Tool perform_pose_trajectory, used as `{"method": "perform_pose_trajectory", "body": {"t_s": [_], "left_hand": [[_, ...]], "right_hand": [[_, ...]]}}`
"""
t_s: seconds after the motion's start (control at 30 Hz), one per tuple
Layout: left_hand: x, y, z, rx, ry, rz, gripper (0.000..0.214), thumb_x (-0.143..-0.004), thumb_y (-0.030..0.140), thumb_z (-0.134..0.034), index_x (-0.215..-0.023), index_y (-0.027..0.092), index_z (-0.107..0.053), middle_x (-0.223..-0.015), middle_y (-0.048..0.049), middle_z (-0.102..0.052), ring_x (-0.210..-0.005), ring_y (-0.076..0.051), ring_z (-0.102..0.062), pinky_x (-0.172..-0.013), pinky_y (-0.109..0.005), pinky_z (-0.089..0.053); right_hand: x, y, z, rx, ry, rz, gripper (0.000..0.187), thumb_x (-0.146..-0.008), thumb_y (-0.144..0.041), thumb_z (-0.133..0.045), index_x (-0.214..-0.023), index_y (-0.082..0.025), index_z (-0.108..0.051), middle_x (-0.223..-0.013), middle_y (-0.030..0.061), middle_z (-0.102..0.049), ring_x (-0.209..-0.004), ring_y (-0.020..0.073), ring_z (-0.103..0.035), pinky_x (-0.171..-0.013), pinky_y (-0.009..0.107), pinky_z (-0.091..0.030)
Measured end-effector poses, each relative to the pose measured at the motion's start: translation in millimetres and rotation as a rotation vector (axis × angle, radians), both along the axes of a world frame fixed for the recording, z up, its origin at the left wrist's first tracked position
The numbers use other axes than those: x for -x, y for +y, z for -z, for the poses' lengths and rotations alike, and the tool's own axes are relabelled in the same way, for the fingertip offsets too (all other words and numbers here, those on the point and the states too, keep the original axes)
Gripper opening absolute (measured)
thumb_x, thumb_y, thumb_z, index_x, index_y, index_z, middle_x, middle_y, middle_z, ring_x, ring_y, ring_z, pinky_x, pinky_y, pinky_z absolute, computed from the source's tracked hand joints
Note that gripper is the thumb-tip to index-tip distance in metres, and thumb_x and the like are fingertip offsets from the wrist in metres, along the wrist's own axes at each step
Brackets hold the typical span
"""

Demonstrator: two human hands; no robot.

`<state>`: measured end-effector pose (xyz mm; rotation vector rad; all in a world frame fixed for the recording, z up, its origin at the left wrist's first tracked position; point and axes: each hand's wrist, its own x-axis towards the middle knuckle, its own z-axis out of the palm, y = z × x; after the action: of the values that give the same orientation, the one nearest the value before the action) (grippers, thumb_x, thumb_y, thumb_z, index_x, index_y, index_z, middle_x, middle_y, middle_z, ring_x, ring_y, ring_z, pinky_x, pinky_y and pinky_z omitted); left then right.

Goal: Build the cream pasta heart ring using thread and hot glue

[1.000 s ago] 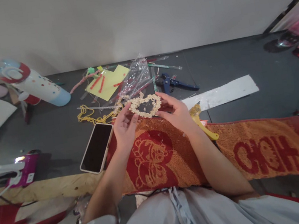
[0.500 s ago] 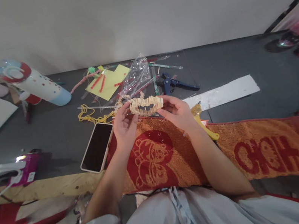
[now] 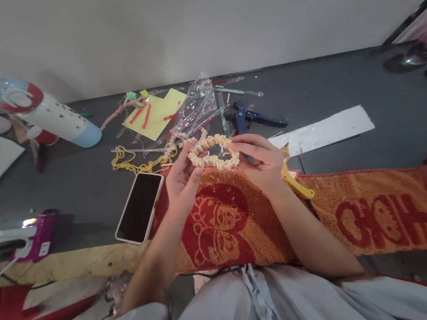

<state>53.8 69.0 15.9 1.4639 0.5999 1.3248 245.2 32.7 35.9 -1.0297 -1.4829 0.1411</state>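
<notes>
Between my two hands is a cream-coloured bracelet (image 3: 216, 165), a ring of small pale pieces with an open middle. My left hand (image 3: 182, 179) grips its left side between thumb and fingers. On the right side, my right hand (image 3: 260, 160) pinches it with the fingers along the edge. The ring is held above the far edge of an orange and red towel (image 3: 264, 217). Just behind it lie a pale strand of similar pieces (image 3: 203, 133) and a crumpled clear plastic bag (image 3: 196, 103).
A phone (image 3: 139, 208) and yellow cord (image 3: 128, 163) lie left. Behind are yellow paper (image 3: 155, 118) and a blue-handled cutter (image 3: 245, 116). A white strip (image 3: 323, 130) and a yellow-handled tool (image 3: 297, 185) lie right. A bottle (image 3: 55, 118) stands at the back left.
The bracelet has tilted so its round opening shows more fully. My right hand has shifted slightly right, and both hands still hold the ring.
</notes>
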Motion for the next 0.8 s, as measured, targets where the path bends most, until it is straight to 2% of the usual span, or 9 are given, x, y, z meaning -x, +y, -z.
{"method": "perform_pose_trajectory", "body": {"t_s": [0.1, 0.23, 0.37, 0.47, 0.57, 0.63, 0.7, 0.8], "left_hand": [[-0.6, 0.8, -1.5, -0.039, 0.038, -0.022, 0.05, -0.089, 0.037, -0.066, -0.138, 0.034, -0.054, -0.142, -0.0062, -0.059, -0.121, -0.024, -0.065, -0.105, -0.044, -0.053], [-0.5, 1.6, -1.8, -0.12, 0.089, -0.088, 0.058, -0.085, 0.043, -0.07, -0.139, 0.035, -0.051, -0.139, -0.0071, -0.061, -0.117, -0.024, -0.067, -0.1, -0.042, -0.057], [0.6, 0.1, -2.5, -0.181, 0.149, -0.144, 0.063, -0.083, 0.047, -0.071, -0.14, 0.034, -0.048, -0.137, -0.009, -0.062, -0.111, -0.023, -0.07, -0.093, -0.038, -0.061], [1.3, -1.1, -3.1, -0.224, 0.16, -0.184, 0.065, -0.082, 0.044, -0.074, -0.14, 0.033, -0.048, -0.135, -0.0097, -0.062, -0.11, -0.023, -0.07, -0.088, -0.034, -0.062], [2.1, -1.9, -2.9, -0.261, 0.173, -0.233, 0.066, -0.08, 0.039, -0.076, -0.14, 0.031, -0.048, -0.134, -0.0097, -0.062, -0.111, -0.023, -0.069, -0.086, -0.031, -0.062], [3.3, -2.0, -2.3, -0.292, 0.189, -0.267, 0.068, -0.079, 0.036, -0.078, -0.139, 0.03, -0.048, -0.134, -0.0093, -0.062, -0.115, -0.023, -0.067, -0.086, -0.03, -0.062], [5.1, -1.7, -1.6, -0.339, 0.226, -0.307, 0.069, -0.078, 0.035, -0.079, -0.139, 0.029, -0.048, -0.134, -0.0092, -0.061, -0.119, -0.024, -0.065, -0.086, -0.031, -0.062], [7.8, -0.6, -2.2, -0.457, 0.351, -0.381, 0.069, -0.077, 0.038, -0.079, -0.138, 0.027, -0.05, -0.131, -0.0089, -0.063, -0.12, -0.025, -0.064, -0.091, -0.036, -0.061]], "right_hand": [[0.8, -1.7, -0.5, 0.078, -0.044, 0.021, 0.033, -0.086, -0.013, -0.053, -0.098, -0.033, -0.076, -0.102, 0.0027, -0.074, -0.093, 0.0191, -0.07, -0.079, 0.039, -0.06], [1.5, -4.4, -2.5, 0.177, -0.006, 0.002, 0.034, -0.086, -0.015, -0.052, -0.096, -0.037, -0.077, -0.104, 0.0017, -0.074, -0.097, 0.0212, -0.069, -0.085, 0.044, -0.059], [2.6, -5.5, -5.0, 0.25, 0.044, 0.015, 0.035, -0.087, -0.018, -0.052, -0.106, -0.036, -0.075, -0.107, 0.0022, -0.073, -0.095, 0.0208, -0.07, -0.084, 0.042, -0.06], [0.1, -2.1, -3.0, 0.283, 0.043, 0.064, 0.032, -0.089, -0.022, -0.054, -0.111, -0.033, -0.074, -0.109, 0.0043, -0.073, -0.098, 0.0217, -0.069, -0.091, 0.044, -0.057], [-7.1, 5.2, 7.0, 0.377, -0.037, 0.177, 0.022, -0.089, -0.03, -0.059, -0.103, -0.027, -0.075, -0.105, 0.0075, -0.074, -0.104, 0.0247, -0.065, -0.097, 0.049, -0.051], [-12.3, 9.3, 14.7, 0.471, -0.121, 0.229, 0.02, -0.09, -0.032, -0.058, -0.086, -0.023, -0.075, -0.096, 0.0091, -0.073, -0.099, 0.0254, -0.065, -0.096, 0.051, -0.049], [-15.1, 10.6, 17.5, 0.47, -0.173, 0.31, 0.021, -0.087, -0.032, -0.062, -0.072, -0.021, -0.072, -0.097, 0.0109, -0.071, -0.102, 0.0274, -0.062, -0.096, 0.052, -0.046], [-12.3, 6.4, 8.0, 0.348, -0.122, 0.364, 0.009, -0.083, -0.026, -0.067, -0.079, -0.022, -0.073, -0.109, 0.011, -0.064, -0.109, 0.0278, -0.058, -0.094, 0.049, -0.048]]}}
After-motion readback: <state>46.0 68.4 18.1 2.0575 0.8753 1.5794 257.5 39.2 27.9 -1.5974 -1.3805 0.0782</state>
